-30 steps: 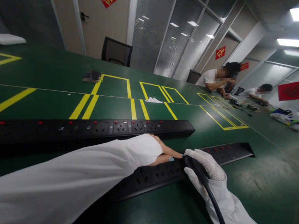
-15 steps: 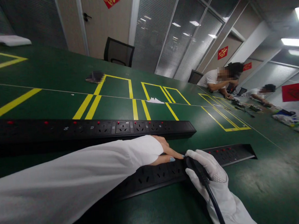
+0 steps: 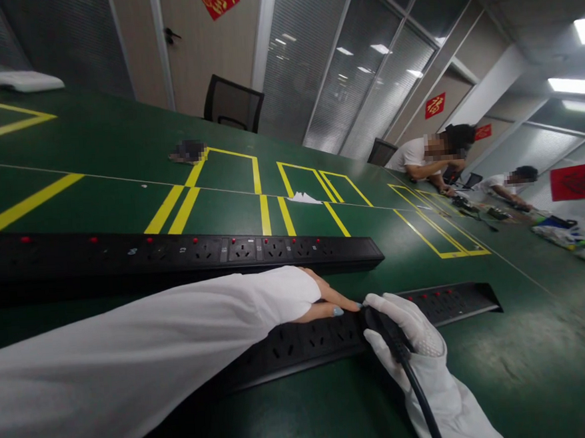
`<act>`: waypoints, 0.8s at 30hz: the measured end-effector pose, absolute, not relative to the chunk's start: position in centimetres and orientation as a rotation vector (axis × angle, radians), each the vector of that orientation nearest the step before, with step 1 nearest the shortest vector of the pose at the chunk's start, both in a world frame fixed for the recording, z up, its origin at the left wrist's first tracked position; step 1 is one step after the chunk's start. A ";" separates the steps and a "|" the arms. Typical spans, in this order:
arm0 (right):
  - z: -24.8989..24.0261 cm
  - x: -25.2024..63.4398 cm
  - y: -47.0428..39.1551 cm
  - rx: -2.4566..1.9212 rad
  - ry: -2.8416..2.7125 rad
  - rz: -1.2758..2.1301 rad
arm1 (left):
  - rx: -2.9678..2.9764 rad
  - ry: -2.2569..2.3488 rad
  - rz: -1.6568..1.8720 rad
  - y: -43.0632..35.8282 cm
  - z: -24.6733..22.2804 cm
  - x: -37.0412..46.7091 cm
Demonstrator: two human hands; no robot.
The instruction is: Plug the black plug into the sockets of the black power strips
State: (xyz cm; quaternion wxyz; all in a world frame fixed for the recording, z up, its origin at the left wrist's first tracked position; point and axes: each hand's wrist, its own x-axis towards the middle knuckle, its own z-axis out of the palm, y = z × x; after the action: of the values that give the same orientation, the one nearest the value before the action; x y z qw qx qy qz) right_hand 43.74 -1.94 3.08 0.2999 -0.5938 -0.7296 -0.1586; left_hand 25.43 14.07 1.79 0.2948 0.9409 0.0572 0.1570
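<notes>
My right hand (image 3: 413, 334), in a white glove with a dotted palm, is closed around a black power plug (image 3: 377, 320) whose thick cord runs down toward me. The plug sits against a socket of the nearer black power strip (image 3: 301, 342); how deep it is seated is hidden by my fingers. My left hand (image 3: 325, 295), bare with pale blue nails under a white sleeve, lies over the back edge of that strip. Its fingers are stretched out, the index fingertip touching beside the plug. The strip's middle is partly covered by both hands.
A second black power strip (image 3: 244, 249) with red lights lies behind. Yellow tape marks (image 3: 264, 207), crumpled white paper (image 3: 305, 198) and a dark object (image 3: 187, 151) are on the green table (image 3: 326, 410). Two people (image 3: 428, 156) work at the far right.
The view has shifted very slightly. Both hands, the plug and the strips keep their places.
</notes>
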 end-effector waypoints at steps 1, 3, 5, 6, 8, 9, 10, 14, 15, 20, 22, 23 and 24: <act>3.1 43.8 -2.0 -1.579 -1.953 -0.428 | 2.503 0.153 0.422 14.1 1.8 25.4; 3.2 43.9 -2.0 -1.583 -1.975 -0.432 | 2.501 0.158 0.427 14.1 1.8 25.4; 3.3 43.9 -1.9 -1.578 -1.978 -0.428 | 2.502 0.170 0.424 14.0 2.0 25.4; 3.4 43.9 -1.9 -1.572 -1.980 -0.432 | 2.512 0.181 0.423 13.9 2.2 25.4; 3.5 43.9 -1.9 -1.559 -1.979 -0.459 | 2.548 0.197 0.426 13.7 2.5 25.3; 3.6 44.0 -1.9 -1.552 -1.988 -0.476 | 2.570 0.203 0.428 13.6 2.7 25.2; 3.6 44.0 -1.8 -1.547 -1.998 -0.490 | 2.591 0.209 0.429 13.5 2.8 25.2; 3.8 44.2 -1.8 -1.537 -2.029 -0.515 | 2.636 0.220 0.417 13.3 3.1 25.0; 3.7 44.3 -1.7 -1.538 -2.028 -0.519 | 2.645 0.214 0.416 13.3 3.1 25.0; 3.6 44.3 -1.6 -1.500 -2.016 -0.545 | 2.650 0.202 0.463 13.4 2.8 25.1; 3.7 44.3 -1.5 -1.477 -2.018 -0.549 | 2.642 0.200 0.461 13.4 2.7 25.2; 3.7 44.3 -1.5 -1.465 -2.027 -0.549 | 2.645 0.191 0.455 13.4 2.6 25.2; 3.8 44.3 -1.4 -1.448 -2.038 -0.553 | 2.650 0.182 0.448 13.4 2.6 25.3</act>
State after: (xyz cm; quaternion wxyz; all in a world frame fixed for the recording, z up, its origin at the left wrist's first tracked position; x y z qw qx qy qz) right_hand 44.29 -1.42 3.77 0.2862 -0.5418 -0.7626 -0.2071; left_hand 25.26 13.43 2.60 0.2219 0.9593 0.0657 0.1620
